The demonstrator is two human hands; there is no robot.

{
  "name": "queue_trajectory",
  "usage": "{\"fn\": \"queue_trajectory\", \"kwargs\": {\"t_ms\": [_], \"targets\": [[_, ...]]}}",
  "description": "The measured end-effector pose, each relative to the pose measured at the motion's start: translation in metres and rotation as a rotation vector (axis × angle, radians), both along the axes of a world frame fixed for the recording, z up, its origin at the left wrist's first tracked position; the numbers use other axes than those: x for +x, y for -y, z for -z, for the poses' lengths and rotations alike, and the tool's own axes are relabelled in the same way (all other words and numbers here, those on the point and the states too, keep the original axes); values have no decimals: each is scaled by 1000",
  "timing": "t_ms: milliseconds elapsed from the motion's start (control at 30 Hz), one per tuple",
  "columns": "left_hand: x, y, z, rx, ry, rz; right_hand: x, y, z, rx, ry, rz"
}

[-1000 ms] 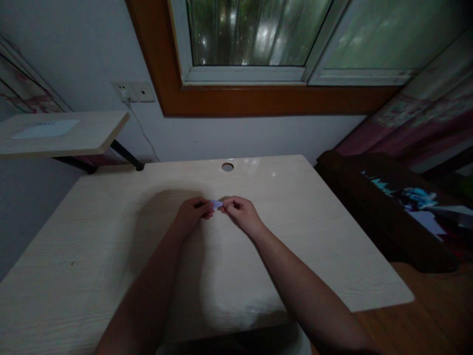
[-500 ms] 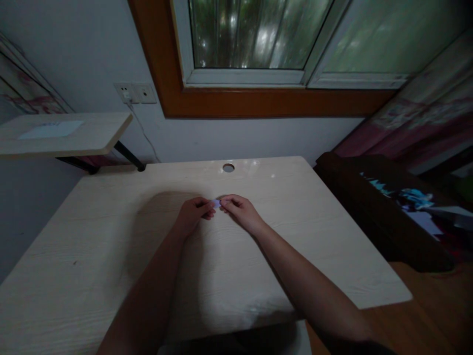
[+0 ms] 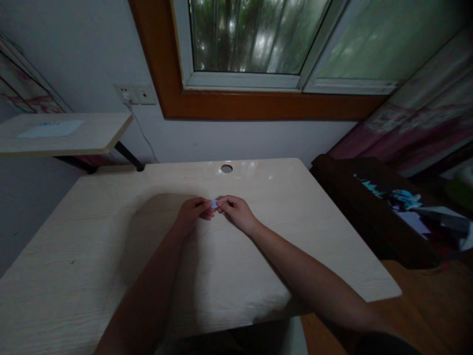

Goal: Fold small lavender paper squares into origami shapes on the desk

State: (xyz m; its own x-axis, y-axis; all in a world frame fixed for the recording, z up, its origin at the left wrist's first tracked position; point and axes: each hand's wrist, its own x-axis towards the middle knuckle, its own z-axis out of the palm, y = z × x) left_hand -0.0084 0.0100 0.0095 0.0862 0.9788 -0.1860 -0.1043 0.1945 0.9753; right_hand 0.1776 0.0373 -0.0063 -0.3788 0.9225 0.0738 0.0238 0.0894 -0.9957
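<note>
Pinching a small pale lilac piece (image 3: 214, 203), thin and mostly covered by fingers, past the middle of the pale wood-grain surface (image 3: 314, 217), toward its far edge. Gripping its left end with thumb and fingers of the left hand (image 3: 190, 212), curling the lower fingers beneath. Gripping its right end likewise with the right hand (image 3: 239, 212), bringing both sets of fingertips close together over the piece. Leaving only a small patch of it showing between them; not managing to make out its full outline or any folds. Not being able to tell whether it is touching the surface or hanging just above.

Reaching in from the near side with both bare forearms, slanting inward. Showing a bit of dark sleeve (image 3: 384, 342) at the right elbow. Casting a broad soft shadow (image 3: 148, 222) leftward over the surface.

Looking outward: noting a round hole (image 3: 226, 168) near the far edge, beyond the hands. Finding a raised shelf (image 3: 107, 138) at far left, standing on black supports (image 3: 129, 157) and bearing a white sheet (image 3: 51, 129). Following a thin cord (image 3: 146, 138) from a wall socket (image 3: 126, 94) down behind the surface. Facing a window (image 3: 251, 37) framed in brown wood (image 3: 258, 105). Passing right to a pink-and-pale curtain (image 3: 391, 118), then a dark piece of furniture (image 3: 343, 197) carrying teal shapes and white papers (image 3: 414, 222), too dim for detail. Glimpsing brown floor (image 3: 417, 291) at lower right.
</note>
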Motion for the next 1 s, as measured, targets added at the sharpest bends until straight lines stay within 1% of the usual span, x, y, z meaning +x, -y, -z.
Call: {"fn": "queue_trajectory", "kwargs": {"t_ms": [200, 300, 400, 533, 833, 1000], "targets": [[1, 0, 2, 21, 14, 28, -1, 10, 1, 112, 66, 83], [2, 0, 4, 48, -12, -15, -1, 11, 3, 139, 88, 138], [2, 1, 5, 89, -52, -73, 0, 11, 4, 126, 93, 181], [2, 2, 5, 139, -87, -109, 1, 12, 4, 118, 87, 207], [4, 2, 0, 166, -139, -189, 1, 11, 4, 96, 49, 218], [4, 3, -1, 176, -135, -199, 2, 11, 3, 91, 37, 218]]}}
